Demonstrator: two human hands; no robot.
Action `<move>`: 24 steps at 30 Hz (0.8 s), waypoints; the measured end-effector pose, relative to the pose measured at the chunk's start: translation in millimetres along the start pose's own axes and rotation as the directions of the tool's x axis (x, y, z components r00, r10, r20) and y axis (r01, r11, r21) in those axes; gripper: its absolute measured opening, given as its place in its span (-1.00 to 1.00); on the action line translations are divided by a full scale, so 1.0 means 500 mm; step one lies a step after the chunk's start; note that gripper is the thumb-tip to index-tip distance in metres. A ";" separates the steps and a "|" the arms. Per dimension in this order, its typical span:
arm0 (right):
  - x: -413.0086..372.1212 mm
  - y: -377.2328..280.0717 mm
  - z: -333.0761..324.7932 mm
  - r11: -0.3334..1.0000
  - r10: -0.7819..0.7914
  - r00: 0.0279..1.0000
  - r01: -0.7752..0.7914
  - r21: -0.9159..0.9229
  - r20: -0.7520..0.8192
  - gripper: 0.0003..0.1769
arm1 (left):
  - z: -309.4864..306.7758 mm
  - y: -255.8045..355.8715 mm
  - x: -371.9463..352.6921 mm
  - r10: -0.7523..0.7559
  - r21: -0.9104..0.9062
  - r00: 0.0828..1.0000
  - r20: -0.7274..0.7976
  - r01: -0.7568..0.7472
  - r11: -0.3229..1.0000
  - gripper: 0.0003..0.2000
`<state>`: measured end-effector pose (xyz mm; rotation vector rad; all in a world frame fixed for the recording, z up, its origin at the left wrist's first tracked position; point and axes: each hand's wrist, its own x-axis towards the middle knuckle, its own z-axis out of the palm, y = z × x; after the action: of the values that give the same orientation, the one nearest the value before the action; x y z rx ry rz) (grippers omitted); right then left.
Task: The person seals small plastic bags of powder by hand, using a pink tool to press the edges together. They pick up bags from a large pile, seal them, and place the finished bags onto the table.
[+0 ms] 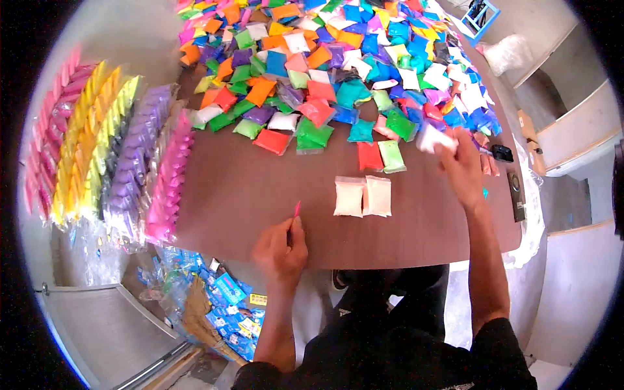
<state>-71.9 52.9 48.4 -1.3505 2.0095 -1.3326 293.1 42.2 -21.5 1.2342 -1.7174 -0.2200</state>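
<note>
My left hand point(281, 250) is closed near the table's front edge, with a small thin pink object point(298, 208) sticking up from its fingers; its kind is too small to tell. At the right, my right hand point(463, 170) is blurred by motion and grips a white packet point(434, 139) at the front of the pile. Between the hands, two peach packets point(348, 197) lie side by side, flat on the table. Just behind them rest a red packet point(370, 156) and a light green packet point(392, 156), touching each other.
A large heap of small coloured packets point(318, 58) covers the far part of the brown table point(240, 195). Strips of pink, yellow, purple and magenta packets point(140, 156) hang at the left edge. Blue printed wrappers point(231, 292) lie below. A dark flat object point(516, 195) sits at the right edge.
</note>
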 end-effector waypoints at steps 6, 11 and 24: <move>-0.242 0.069 -0.023 0.966 0.180 0.981 -0.163 0.202 -0.067 -0.68 | 0.003 -0.007 -0.006 0.041 0.037 0.999 -0.020 -0.040 0.999 -0.93; -0.304 0.084 -0.026 0.896 0.226 0.962 -0.143 0.421 -0.155 -0.56 | 0.001 0.006 -0.008 0.051 0.028 0.998 -0.043 -0.050 0.998 -0.92; -0.313 0.143 -0.017 0.850 0.182 0.966 -0.062 0.523 -0.182 -0.68 | 0.022 -0.006 -0.024 0.002 0.129 0.999 -0.050 0.005 0.992 -0.89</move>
<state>-41.1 199.0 -37.9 -0.8394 1.6499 -1.8580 286.7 46.6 -36.1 1.3241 -1.7092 -0.0792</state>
